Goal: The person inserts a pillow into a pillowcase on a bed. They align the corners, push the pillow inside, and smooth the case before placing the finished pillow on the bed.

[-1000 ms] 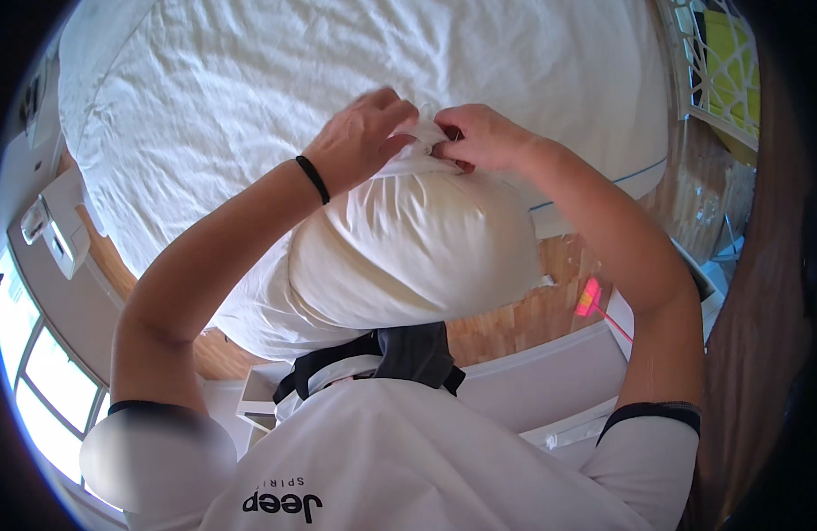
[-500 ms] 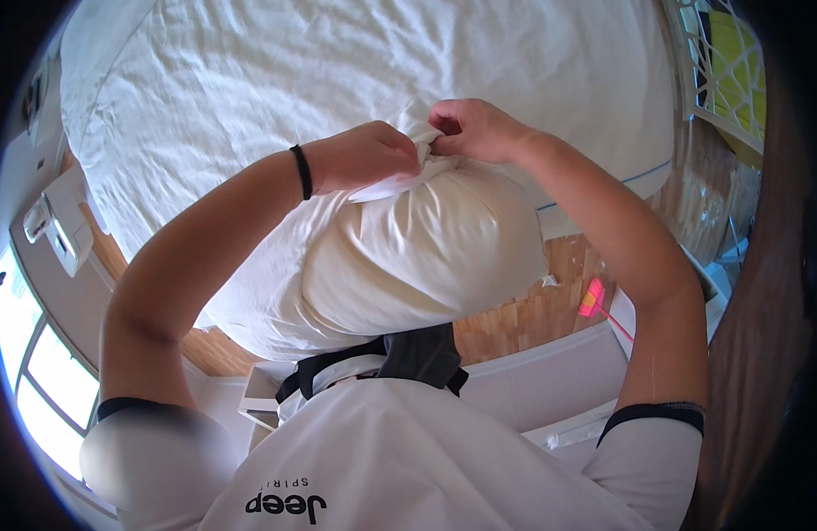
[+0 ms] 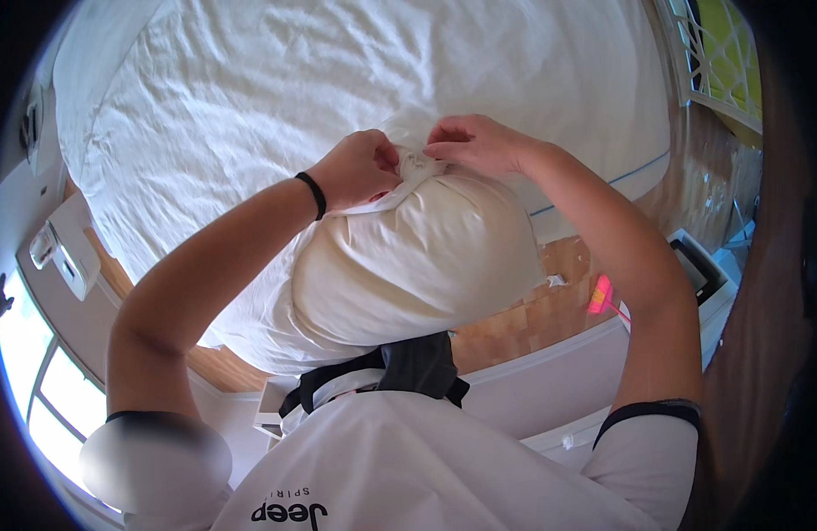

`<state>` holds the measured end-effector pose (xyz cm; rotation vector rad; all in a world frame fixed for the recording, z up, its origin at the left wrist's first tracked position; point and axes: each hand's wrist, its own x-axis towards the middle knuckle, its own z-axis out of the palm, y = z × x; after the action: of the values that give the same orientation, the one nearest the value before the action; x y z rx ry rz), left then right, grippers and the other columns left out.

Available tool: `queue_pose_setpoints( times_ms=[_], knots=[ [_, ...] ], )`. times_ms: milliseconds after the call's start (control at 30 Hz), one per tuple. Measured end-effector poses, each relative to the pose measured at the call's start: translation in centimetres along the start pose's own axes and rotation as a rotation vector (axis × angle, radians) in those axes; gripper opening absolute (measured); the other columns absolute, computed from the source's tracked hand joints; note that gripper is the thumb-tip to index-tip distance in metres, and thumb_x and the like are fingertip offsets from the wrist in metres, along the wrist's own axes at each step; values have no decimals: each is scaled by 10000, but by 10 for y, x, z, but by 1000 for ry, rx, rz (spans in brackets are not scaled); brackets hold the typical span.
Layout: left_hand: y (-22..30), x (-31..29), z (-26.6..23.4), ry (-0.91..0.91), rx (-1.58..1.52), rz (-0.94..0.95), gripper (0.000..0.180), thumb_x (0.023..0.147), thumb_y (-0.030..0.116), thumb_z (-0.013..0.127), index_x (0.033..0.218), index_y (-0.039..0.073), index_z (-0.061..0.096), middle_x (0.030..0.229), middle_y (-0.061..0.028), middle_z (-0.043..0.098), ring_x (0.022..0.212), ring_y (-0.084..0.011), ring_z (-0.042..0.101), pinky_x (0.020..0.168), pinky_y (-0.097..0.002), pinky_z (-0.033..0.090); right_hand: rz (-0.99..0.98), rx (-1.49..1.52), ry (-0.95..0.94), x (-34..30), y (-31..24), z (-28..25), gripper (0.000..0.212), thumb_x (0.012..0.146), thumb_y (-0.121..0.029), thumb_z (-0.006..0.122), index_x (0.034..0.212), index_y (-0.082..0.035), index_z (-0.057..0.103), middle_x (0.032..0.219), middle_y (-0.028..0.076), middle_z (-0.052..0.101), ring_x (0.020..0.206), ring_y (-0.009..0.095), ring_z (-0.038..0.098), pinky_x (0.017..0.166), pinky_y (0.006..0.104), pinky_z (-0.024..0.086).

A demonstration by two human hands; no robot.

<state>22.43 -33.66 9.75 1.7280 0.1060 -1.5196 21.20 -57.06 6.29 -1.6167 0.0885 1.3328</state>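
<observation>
A plump cream-white bundle point(image 3: 400, 257), bulging like a pillow or folded duvet, rests at the bed's near edge against my body. White cloth cover point(image 3: 373, 205) wraps its left side and gathers into a crumpled bunch at the far top. My left hand point(image 3: 360, 168), with a black band at its wrist, is closed on the edge of this cloth, left of the bunch. At the bunch's right side, my right hand point(image 3: 479, 142) has curled fingers, with thumb and fingertips at the gathered cloth. Its exact grip is partly hidden.
Wrinkled white bedding point(image 3: 276, 80) spreads beyond my hands. On the wooden floor point(image 3: 506, 323) at right are a pink-and-yellow brush head point(image 3: 601, 294) and a white scrap point(image 3: 556, 280). A white lattice panel point(image 3: 727, 71) stands far right; a window point(image 3: 50, 380) is at left.
My left hand has shifted slightly left and my right hand a little nearer me. The gathered cloth between them shows more openly. The view has tilted slightly.
</observation>
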Motion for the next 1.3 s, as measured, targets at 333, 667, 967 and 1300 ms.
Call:
queue_pose_setpoints(
  times_ms=[333,667,967,1300],
  knots=[
    [17,22,-20,-127,-91,-125,374,854,165,717,1164,-19,615,1049,-67,644,988,-128,592,878,-258,478,-40,-187,-203,32,-5,-25,391,812,-242,717,1151,-65,635,1103,58,671,1055,180,617,949,317,471],
    [35,23,-24,-206,253,-94,338,780,135,688,1078,-21,648,1042,-91,655,946,-164,602,842,-286,481,-121,-299,-112,22,-14,-12,332,825,-243,703,1091,-73,598,995,74,673,938,199,624,864,343,489],
    [17,23,-15,55,433,181,177,904,84,563,1054,7,618,860,-57,610,815,-137,569,742,-302,476,-175,-351,-159,17,-8,-21,226,898,-233,642,1024,-47,628,974,62,676,906,179,615,846,333,486],
    [15,3,-4,-104,163,88,185,935,66,561,1102,-4,600,896,-17,603,820,-82,535,728,-245,456,-143,-174,-140,34,-2,-18,291,873,-275,699,1048,-46,658,943,51,672,880,139,619,832,293,496]
  ],
)
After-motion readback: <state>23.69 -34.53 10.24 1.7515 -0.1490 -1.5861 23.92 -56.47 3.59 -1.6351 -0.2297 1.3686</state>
